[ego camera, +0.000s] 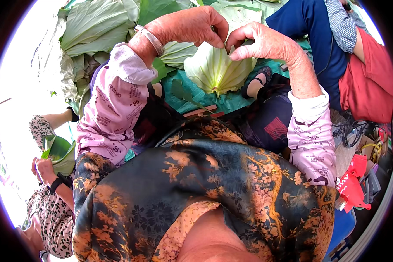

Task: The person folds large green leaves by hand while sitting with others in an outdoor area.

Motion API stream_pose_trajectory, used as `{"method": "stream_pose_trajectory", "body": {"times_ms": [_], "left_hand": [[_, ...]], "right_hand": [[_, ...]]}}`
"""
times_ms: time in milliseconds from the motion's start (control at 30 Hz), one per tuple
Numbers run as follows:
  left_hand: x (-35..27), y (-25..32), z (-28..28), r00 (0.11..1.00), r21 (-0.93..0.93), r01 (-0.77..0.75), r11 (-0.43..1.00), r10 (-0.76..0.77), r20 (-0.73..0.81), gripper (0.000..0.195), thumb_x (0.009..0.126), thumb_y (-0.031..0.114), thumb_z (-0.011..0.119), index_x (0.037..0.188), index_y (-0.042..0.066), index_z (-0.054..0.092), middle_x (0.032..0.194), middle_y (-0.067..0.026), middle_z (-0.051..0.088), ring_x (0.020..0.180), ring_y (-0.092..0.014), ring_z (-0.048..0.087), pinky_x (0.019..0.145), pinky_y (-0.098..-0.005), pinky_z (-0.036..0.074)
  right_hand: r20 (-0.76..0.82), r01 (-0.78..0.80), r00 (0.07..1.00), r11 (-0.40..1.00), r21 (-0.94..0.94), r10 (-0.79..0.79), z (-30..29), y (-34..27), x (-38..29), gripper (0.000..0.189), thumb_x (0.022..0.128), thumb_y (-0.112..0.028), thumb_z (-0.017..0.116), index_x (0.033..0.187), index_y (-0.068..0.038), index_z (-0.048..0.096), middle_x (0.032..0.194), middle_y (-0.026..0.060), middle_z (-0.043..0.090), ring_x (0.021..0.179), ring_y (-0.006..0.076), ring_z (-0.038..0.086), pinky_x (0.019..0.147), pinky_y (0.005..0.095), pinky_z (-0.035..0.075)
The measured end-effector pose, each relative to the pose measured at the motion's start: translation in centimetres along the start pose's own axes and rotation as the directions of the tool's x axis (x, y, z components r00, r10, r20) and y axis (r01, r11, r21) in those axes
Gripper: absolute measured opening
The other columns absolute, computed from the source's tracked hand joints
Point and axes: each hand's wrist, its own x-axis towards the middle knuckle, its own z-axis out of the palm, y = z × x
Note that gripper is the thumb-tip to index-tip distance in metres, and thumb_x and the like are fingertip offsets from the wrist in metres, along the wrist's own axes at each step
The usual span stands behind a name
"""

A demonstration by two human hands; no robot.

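A pale green lotus leaf [216,70], its veins fanning out from a point near its lower edge, stands before me between my knees. Its upper edge curves up to my fingers. My left hand [196,26] comes in from the left, thumb and forefinger pinched at that edge. From the other side my right hand [260,42] pinches close by, its fingertips almost touching the left ones. The exact fold between the fingertips is partly hidden. Behind my hands lies another large leaf [244,15].
Large leaves [95,28] are heaped at the upper left on a teal sheet [180,90]. At left, a co-worker's hands [46,172] hold a folded leaf [64,155]. Another person's navy trouser leg [321,39] is close at right. A red bag [352,186] and cables [347,131] lie beside me.
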Motion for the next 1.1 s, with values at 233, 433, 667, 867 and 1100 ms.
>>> {"method": "stream_pose_trajectory", "body": {"times_ms": [233, 433, 667, 867, 1100], "left_hand": [[-0.1, -0.4, -0.7, 1.0, -0.142, 0.0, 0.99, 0.0, 0.003, 0.009, 0.079, 0.01, 0.063, 0.082, 0.002, 0.065, 0.064, -0.0011, 0.059, 0.052, -0.008, 0.051, 0.048, -0.0242, 0.043], [-0.7, 0.1, -1.0, 0.999, -0.126, 0.003, 0.992, -0.009, -0.049, 0.01, 0.08, 0.012, 0.064, 0.084, 0.002, 0.064, 0.067, -0.0008, 0.059, 0.057, -0.008, 0.052, 0.051, -0.0237, 0.044], [-1.3, 0.2, -1.6, 0.992, -0.111, -0.034, 0.993, 0.02, -0.123, 0.011, 0.079, 0.013, 0.065, 0.082, 0.002, 0.064, 0.065, 0.001, 0.056, 0.057, -0.008, 0.05, 0.051, -0.0237, 0.043], [-1.7, 0.0, -1.9, 0.987, -0.036, -0.031, 0.999, 0.025, -0.157, 0.01, 0.079, 0.013, 0.065, 0.081, 0.003, 0.064, 0.063, 0.0024, 0.056, 0.056, -0.007, 0.049, 0.051, -0.023, 0.042], [-2.6, 0.0, -2.8, 0.974, -0.046, -0.002, 0.999, -0.008, -0.228, 0.012, 0.081, 0.015, 0.064, 0.082, 0.003, 0.064, 0.064, 0.0025, 0.056, 0.056, -0.006, 0.05, 0.051, -0.0225, 0.043]], "right_hand": [[-0.039, 0.049, 0.998, 0.999, 0.024, -0.048, 0.7, -0.2, 0.2, 0.024, 0.076, -0.024, 0.074, 0.084, -0.004, 0.066, 0.071, -0.0025, 0.06, 0.072, 0.006, 0.054, 0.071, 0.0239, 0.044], [0.001, -0.043, 0.999, 0.998, 0.044, 0.043, 0.4, -0.4, 0.5, 0.026, 0.077, -0.029, 0.074, 0.083, -0.005, 0.066, 0.07, -0.0029, 0.059, 0.072, 0.0059, 0.052, 0.069, 0.0238, 0.042], [-0.059, -0.008, 0.998, 0.997, 0.073, 0.012, 0.6, -1.2, 0.1, 0.026, 0.079, -0.03, 0.072, 0.081, -0.005, 0.066, 0.069, -0.0034, 0.059, 0.071, 0.0061, 0.052, 0.069, 0.0237, 0.042], [0.006, -0.009, 1.0, 0.999, 0.04, 0.009, 0.1, -1.5, 0.0, 0.024, 0.08, -0.027, 0.07, 0.078, -0.004, 0.065, 0.067, -0.0045, 0.056, 0.069, 0.0047, 0.05, 0.067, 0.0228, 0.042], [-0.035, 0.007, 0.999, 0.993, 0.12, -0.003, 0.6, -1.6, -0.4, 0.023, 0.08, -0.026, 0.07, 0.082, -0.003, 0.066, 0.072, -0.0033, 0.059, 0.073, 0.0052, 0.052, 0.071, 0.0229, 0.043]]}}
